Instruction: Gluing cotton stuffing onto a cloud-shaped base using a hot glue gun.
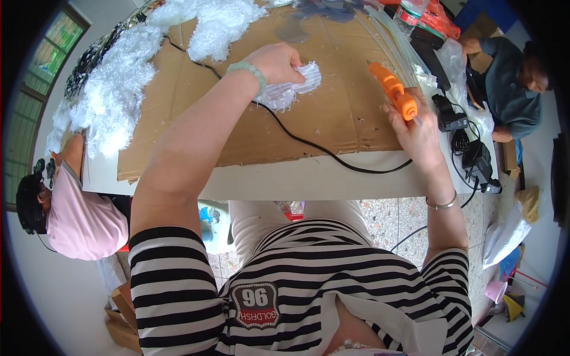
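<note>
My left hand (275,64) reaches over the cardboard sheet (332,127), its fingers closed in a pinch. In them is a small white, see-through ribbed piece with a frilly edge (289,90), lying low over the cardboard. At the right, my right hand (415,133) is wrapped round an orange hot glue gun (392,89). Its nozzle points up and away from me, well apart from the frilly piece. Part of the glue gun's handle is hidden by my palm.
Clear frilly strands (113,89) are heaped at the left and far side. A black cable (309,141) crosses the cardboard. Thin clear sticks (392,41) and black power adapters (454,115) lie at the right. One person in pink (86,222) sits left, another in dark clothing (504,77) right.
</note>
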A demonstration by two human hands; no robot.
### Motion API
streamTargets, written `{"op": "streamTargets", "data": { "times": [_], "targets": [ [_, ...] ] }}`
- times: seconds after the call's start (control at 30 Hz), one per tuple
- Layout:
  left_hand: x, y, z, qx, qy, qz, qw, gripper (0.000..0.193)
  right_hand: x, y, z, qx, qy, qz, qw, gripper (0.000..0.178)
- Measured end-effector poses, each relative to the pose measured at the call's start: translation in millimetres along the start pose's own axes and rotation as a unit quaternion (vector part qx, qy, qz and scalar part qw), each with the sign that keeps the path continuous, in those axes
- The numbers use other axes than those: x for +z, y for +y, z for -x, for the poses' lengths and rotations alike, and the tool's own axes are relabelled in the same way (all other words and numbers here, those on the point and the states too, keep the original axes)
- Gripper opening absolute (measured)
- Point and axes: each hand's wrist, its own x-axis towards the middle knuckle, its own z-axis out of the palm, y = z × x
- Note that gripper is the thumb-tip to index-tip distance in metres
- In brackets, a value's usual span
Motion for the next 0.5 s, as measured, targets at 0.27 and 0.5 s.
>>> {"op": "streamTargets", "data": {
  "times": [0.27,0.5],
  "targets": [
    [-31,29,23,-0.008,0.128,0.271,0.954,0.032,-1,-8,2,0.092,0.024,-0.173,0.980,0.022],
    [-11,36,33,0.029,0.178,0.604,0.776,0.037,-16,-18,4,0.237,0.079,-0.347,0.904,0.032]
  ]
}}
